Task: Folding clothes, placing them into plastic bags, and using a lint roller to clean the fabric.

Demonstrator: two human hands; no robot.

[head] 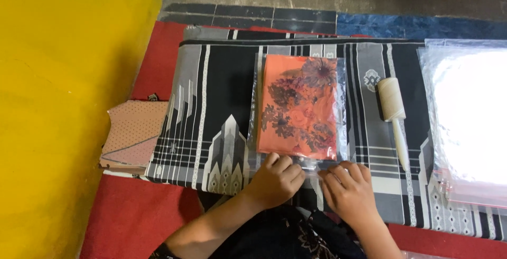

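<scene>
Orange flowered cloth, folded flat, already sits inside a clear plastic bag at the middle of the striped black-and-grey cloth, near its front edge. Only the bag's near end looks unfinished: the left hand, fingers curled, and the right hand, fingers flat, both press on it. A lint roller lies just right; a stack of clear bags covers the right edge. Nothing blocks the hands.
</scene>
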